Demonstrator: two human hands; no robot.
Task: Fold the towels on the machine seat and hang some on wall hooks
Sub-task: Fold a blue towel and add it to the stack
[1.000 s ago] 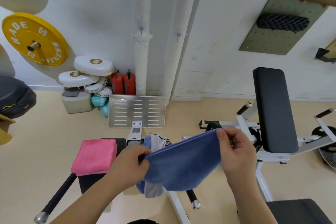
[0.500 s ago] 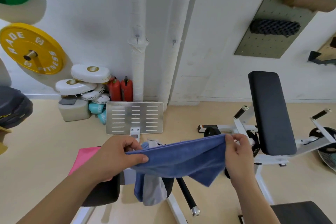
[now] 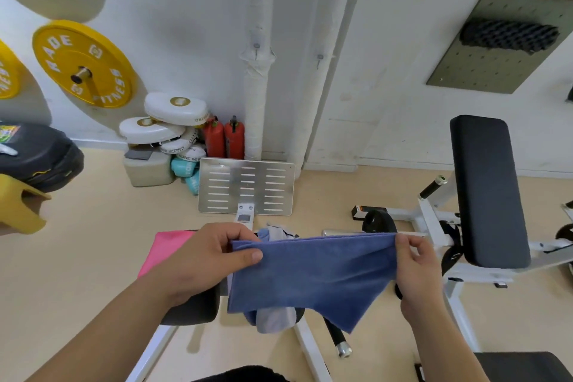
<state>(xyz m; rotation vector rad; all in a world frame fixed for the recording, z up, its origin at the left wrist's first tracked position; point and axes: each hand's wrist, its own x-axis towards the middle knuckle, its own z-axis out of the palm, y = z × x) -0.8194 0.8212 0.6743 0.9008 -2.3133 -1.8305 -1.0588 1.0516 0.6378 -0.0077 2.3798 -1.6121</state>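
Hanging in the air between both hands, the blue towel (image 3: pixel 310 270) is stretched taut along its top edge, its lower right corner drooping lowest. The left hand (image 3: pixel 204 257) pinches the top left corner, thumb on the near face and fingers curled behind; the right hand (image 3: pixel 415 263) pinches the top right corner. Just below and behind the towel, a crumpled pile of pale and blue towels (image 3: pixel 276 319) lies at the right edge of the black machine seat (image 3: pixel 192 307). A folded pink towel (image 3: pixel 164 248) sits at the seat's left edge, partly hidden by the left hand. Farther off, a metal footplate (image 3: pixel 246 186) stands below small wall hooks (image 3: pixel 256 46).
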